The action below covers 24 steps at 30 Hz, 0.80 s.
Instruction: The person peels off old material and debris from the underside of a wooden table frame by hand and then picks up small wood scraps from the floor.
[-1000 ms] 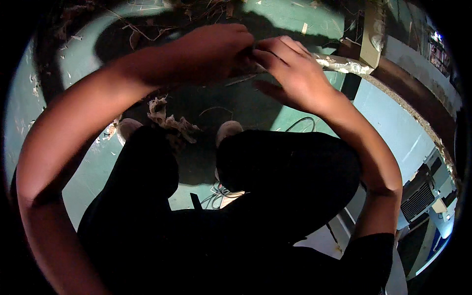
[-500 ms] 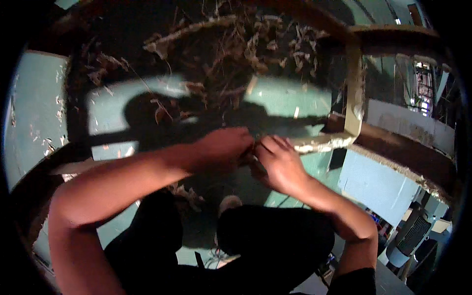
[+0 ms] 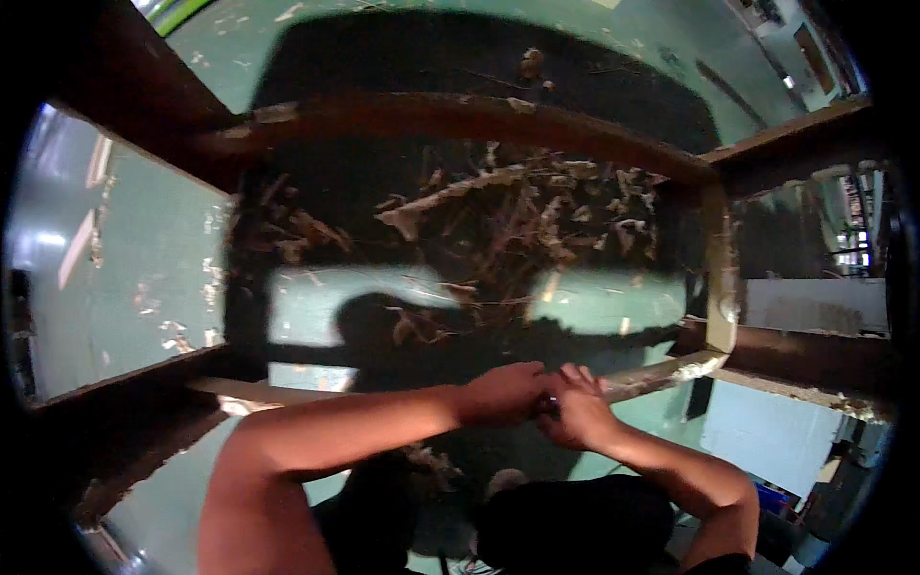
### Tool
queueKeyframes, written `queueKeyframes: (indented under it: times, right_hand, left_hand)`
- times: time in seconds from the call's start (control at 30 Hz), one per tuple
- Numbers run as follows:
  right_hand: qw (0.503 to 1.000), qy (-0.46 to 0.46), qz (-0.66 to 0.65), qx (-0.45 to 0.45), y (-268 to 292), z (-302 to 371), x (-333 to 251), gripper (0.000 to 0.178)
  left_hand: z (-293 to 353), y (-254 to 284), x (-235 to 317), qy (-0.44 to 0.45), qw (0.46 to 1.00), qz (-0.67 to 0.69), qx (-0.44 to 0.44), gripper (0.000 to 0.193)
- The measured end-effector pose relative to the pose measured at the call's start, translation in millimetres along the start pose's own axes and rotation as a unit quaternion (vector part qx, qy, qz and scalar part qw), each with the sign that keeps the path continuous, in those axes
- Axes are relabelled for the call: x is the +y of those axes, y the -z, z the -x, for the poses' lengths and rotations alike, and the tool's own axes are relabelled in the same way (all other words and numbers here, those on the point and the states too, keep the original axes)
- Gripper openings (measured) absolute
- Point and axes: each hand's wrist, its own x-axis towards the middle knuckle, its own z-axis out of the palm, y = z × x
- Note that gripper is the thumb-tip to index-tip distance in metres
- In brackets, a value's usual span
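Note:
My left hand [image 3: 506, 391] and my right hand [image 3: 581, 410] meet at the near rail [image 3: 661, 377] of a wooden frame. Both have their fingers curled in. Between them shows a small dark, shiny bit [image 3: 548, 403], too small to name. The left hand's fingers are mostly hidden, with its back turned up. My right hand's fingers bend over the rail's edge beside it. Pale, ragged material clings to the rail to the right of the hands.
Dark wooden beams, among them a far rail [image 3: 431, 117] and a right-hand rail [image 3: 721, 259], surround the frame's opening. Torn scraps and fibres [image 3: 517, 216] litter the green floor [image 3: 613, 297] inside it. A pale blue panel [image 3: 767, 431] stands at the right.
The view has shifted, so the frame and hands sit lower and farther right, and the far rail shows more fully. My hands stay together at the near rail.

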Motion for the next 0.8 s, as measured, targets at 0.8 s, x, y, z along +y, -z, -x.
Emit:
queueKeyframes:
  times: [0.8]
  right_hand:
    - [0.999, -0.008, 0.014, 0.045, -15.2, -2.9, 9.7, 0.043]
  left_hand:
    - [-9.3, -20.3, -17.0, -0.035, 0.999, -0.012, 0.036, 0.038]
